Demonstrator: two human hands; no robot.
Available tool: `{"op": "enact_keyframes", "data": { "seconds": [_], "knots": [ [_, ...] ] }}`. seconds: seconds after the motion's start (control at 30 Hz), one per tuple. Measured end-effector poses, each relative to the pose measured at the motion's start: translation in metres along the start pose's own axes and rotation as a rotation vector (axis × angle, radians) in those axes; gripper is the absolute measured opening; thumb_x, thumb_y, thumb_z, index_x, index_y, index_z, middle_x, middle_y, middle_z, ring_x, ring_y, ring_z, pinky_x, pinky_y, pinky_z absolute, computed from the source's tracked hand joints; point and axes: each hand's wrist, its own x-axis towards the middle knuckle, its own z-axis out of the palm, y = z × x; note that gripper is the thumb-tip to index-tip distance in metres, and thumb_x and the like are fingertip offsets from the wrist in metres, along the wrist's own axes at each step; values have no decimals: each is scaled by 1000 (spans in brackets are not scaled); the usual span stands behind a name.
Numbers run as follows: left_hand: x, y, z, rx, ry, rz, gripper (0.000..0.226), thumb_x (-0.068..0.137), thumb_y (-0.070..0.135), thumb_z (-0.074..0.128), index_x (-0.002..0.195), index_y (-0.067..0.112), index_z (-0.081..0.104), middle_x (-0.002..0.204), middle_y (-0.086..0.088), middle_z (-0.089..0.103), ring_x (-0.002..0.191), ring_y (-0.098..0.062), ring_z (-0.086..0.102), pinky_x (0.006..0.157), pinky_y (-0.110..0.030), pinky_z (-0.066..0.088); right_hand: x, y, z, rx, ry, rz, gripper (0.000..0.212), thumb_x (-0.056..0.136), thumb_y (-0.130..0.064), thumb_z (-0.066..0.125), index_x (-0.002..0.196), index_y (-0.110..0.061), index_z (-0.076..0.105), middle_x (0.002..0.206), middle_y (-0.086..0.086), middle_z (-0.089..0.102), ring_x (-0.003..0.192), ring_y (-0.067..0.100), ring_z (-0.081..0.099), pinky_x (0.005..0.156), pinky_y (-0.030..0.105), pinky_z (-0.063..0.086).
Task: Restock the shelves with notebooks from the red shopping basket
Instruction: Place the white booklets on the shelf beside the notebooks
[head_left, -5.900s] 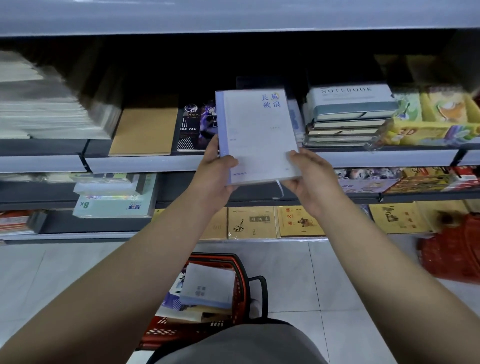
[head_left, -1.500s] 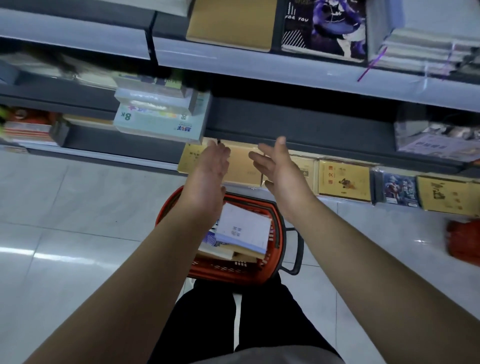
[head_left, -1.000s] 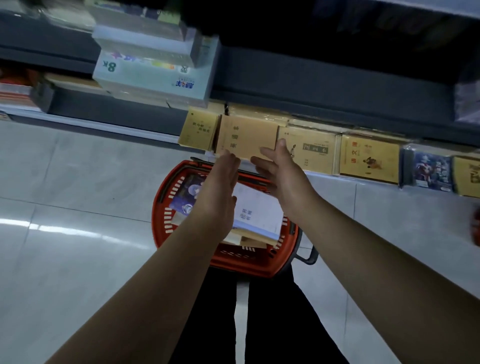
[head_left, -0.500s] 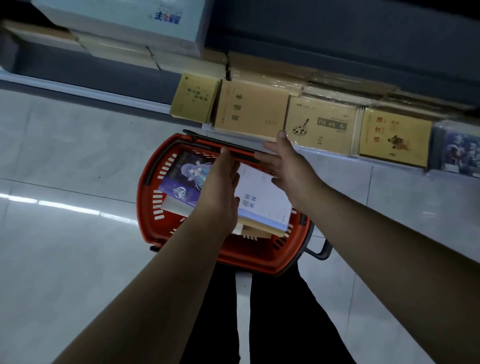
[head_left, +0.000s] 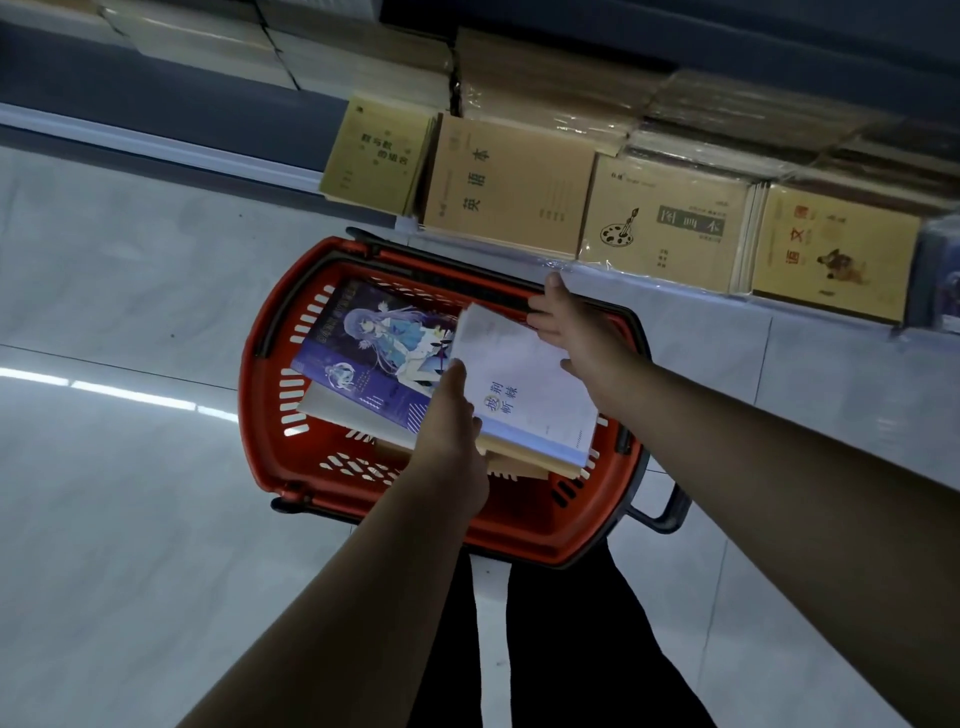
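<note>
The red shopping basket (head_left: 519, 538) stands on the floor in front of the bottom shelf. On top of its pile lies a white notebook (head_left: 524, 395) with a blue spine edge. A purple notebook with an anime figure (head_left: 374, 353) lies to its left, partly under it, and tan books show beneath. My left hand (head_left: 452, 421) lies with straight fingers along the white notebook's left edge. At the notebook's far right corner my right hand (head_left: 571, 332) touches it, fingers spread. I cannot see either hand curled round it.
The bottom shelf holds a row of tan exercise books (head_left: 509, 187), with wrapped stacks behind them. A black handle (head_left: 660, 514) sticks out at the basket's right. My legs in black trousers (head_left: 545, 649) stand just behind it. Grey floor tiles (head_left: 130, 467) spread to the left.
Both hands put a pale notebook on the upper shelf, then came down empty into the basket. In the last half second they reached the edges of the white notebook.
</note>
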Motion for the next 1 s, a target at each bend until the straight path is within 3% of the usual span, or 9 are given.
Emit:
{"op": "enact_keyframes", "data": {
  "seconds": [0.1,0.2,0.3,0.43,0.57,0.67,0.83,0.9,1.0],
  "knots": [
    [10,-11,3,-67,33,-66,61,98,49,47,150,19,35,154,-10,38,142,-24,36,117,-52,21,16,12,-3,-78,-5,12,71,93,-70,22,142,-24,46,143,0,51,134,23,44,106,44,31],
    [22,-22,2,-132,78,-107,43,99,46,47,135,23,47,147,-9,45,138,-25,40,114,-54,23,28,24,-5,-191,2,16,71,92,-71,24,133,-22,53,139,7,54,129,28,49,106,46,35],
    [30,-31,3,-182,96,-139,55,99,47,47,145,17,40,148,-7,45,138,-23,40,113,-51,23,33,34,-8,-277,-39,47,67,95,-67,25,141,-23,48,142,1,51,131,22,46,110,38,31],
    [40,-37,8,-235,96,-141,49,100,43,48,143,19,44,147,-7,45,137,-23,41,112,-48,26,35,47,-8,-280,-108,128,73,91,-71,26,149,-28,37,155,-4,33,142,19,31,119,43,18],
    [50,-39,12,-257,118,-173,46,100,35,50,142,15,46,142,-10,49,136,-23,43,114,-48,27,36,54,-9,-252,-127,122,72,92,-70,25,151,-29,30,158,0,29,143,20,29,119,46,19],
    [54,-42,11,-215,115,-178,43,100,28,50,140,13,47,142,-12,49,137,-24,41,114,-48,28,40,58,-10,-231,-134,121,71,93,-68,25,152,-29,30,158,-1,29,143,20,30,119,42,19],
    [58,-48,5,-30,-27,-144,41,102,19,48,143,12,44,149,-11,43,140,-26,40,115,-44,32,45,67,-10,-153,-144,108,73,91,-72,22,152,-31,30,159,-3,27,144,18,28,114,38,15],
    [62,-49,5,8,-71,-148,46,100,24,51,143,8,44,150,-11,44,140,-27,41,114,-42,32,46,68,-11,-94,-134,146,82,86,-77,24,152,-30,28,160,-3,25,145,19,26,115,41,13],
    [64,-50,9,51,-89,-126,47,100,26,52,142,7,43,149,-12,44,138,-28,42,112,-42,34,46,69,-12,-65,-117,172,112,57,-90,25,151,-29,30,159,-3,27,144,19,28,115,45,15]
  ]
}}
